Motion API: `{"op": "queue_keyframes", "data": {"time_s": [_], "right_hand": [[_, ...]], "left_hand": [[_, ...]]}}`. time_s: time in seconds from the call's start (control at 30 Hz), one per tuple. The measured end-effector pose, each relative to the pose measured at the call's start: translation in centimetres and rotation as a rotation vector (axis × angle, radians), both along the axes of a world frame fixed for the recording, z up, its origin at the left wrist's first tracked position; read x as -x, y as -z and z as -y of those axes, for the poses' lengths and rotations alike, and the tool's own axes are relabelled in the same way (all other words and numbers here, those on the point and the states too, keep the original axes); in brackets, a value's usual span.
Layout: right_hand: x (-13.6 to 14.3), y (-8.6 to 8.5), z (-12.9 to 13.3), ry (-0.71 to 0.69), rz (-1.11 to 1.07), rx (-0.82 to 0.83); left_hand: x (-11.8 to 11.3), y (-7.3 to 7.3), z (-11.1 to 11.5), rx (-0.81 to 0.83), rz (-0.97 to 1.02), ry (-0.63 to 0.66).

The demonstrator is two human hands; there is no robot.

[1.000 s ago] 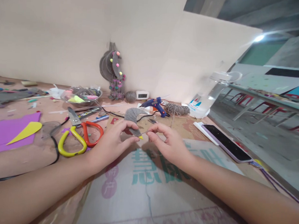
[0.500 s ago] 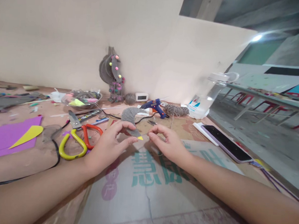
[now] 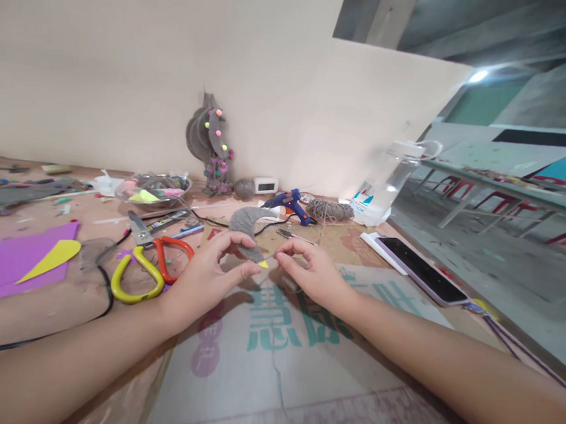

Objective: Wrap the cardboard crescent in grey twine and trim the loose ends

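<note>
A curved crescent shape [image 3: 245, 220] wrapped in grey yarn is pinched in my left hand [image 3: 219, 269], between thumb and fingers. A small yellow tip [image 3: 263, 263] sticks out unwrapped at its lower end. Close to that tip, my right hand [image 3: 311, 268] pinches grey yarn [image 3: 273, 257] that runs to the crescent. The yarn also seems to trail up behind the right hand toward a bundle of grey yarn [image 3: 330, 210] at the back. Both hands are over a printed cardboard sheet [image 3: 224, 387].
Scissors [image 3: 139, 280] with yellow and red handles lie left of my left hand, beside purple sheets [image 3: 16, 253] and a yellow cutout [image 3: 52, 260]. Behind are a blue glue gun [image 3: 295, 206] and a plastic tray [image 3: 154, 194]. A bottle [image 3: 383, 186] and phone [image 3: 421, 270] are at right.
The right hand has shifted slightly left, nearer the yellow tip, still pinching the yarn. The left hand keeps its hold on the crescent. The whole view has shifted slightly.
</note>
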State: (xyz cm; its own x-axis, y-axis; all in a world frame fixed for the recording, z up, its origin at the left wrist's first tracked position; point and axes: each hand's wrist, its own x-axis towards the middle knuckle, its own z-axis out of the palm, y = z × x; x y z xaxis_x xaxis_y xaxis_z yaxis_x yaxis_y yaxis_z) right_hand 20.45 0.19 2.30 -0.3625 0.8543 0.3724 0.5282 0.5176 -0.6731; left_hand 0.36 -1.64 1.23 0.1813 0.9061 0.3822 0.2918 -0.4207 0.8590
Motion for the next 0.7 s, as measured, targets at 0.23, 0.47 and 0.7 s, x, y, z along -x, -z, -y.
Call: {"op": "queue_keyframes", "data": {"time_s": [0.23,0.47,0.7], "right_hand": [[0.02,0.03,-0.02,-0.002,-0.004,0.007],[0.03,0.21,-0.18,-0.013,0.000,0.010],[0.02,0.42,-0.42,-0.016,0.063,-0.020]], "left_hand": [[0.09,0.03,0.00,-0.028,-0.003,-0.003],[0.16,0.09,0.09,-0.038,-0.013,-0.001],[0.00,-0.28,0.15,-0.014,-0.015,0.052]]}}
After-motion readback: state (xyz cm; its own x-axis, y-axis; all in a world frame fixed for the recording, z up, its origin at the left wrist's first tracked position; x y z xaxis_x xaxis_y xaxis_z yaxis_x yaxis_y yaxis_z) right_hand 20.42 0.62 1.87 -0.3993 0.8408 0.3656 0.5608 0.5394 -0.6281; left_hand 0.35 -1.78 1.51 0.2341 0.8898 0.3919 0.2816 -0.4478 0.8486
